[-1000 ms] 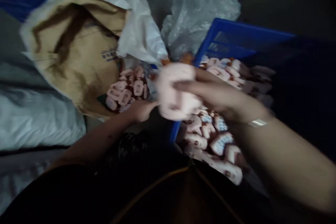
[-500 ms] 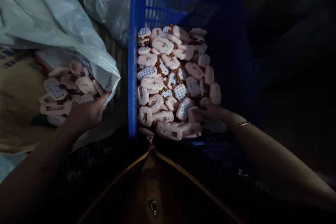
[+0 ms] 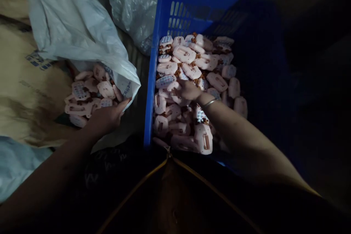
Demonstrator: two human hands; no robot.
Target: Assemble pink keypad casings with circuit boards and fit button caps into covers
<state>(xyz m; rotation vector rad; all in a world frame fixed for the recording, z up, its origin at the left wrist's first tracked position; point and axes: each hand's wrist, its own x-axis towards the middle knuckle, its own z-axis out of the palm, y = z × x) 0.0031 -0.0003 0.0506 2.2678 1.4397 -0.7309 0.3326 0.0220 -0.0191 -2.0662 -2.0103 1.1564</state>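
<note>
My left hand (image 3: 109,117) is closed on the lip of a white sack (image 3: 87,33), its thumb over the edge. Inside the sack mouth, beside the fingers, lie several pink plastic pieces (image 3: 79,90). My right hand (image 3: 189,90), with a bangle on its wrist, reaches into a blue crate (image 3: 151,109). Its fingers are closed on a pale pink piece (image 3: 174,87) near the left side of the heap; the fingertips are partly hidden. The heaped pieces (image 3: 184,54) are rounded oblongs, some showing a grid of bluish dots, others a slot, with brown bear-like trim between them.
Behind the sack and crate sits a clear plastic bag (image 3: 137,7). Brown sacking (image 3: 24,91) with printed marks spreads on the left, with a pale blue sheet (image 3: 19,164) below it. The crate's right side is in deep shadow.
My right hand has moved left and farther into the crate, from the near right of the heap to its left. The view has shifted, while my left hand stays on the sack lip.
</note>
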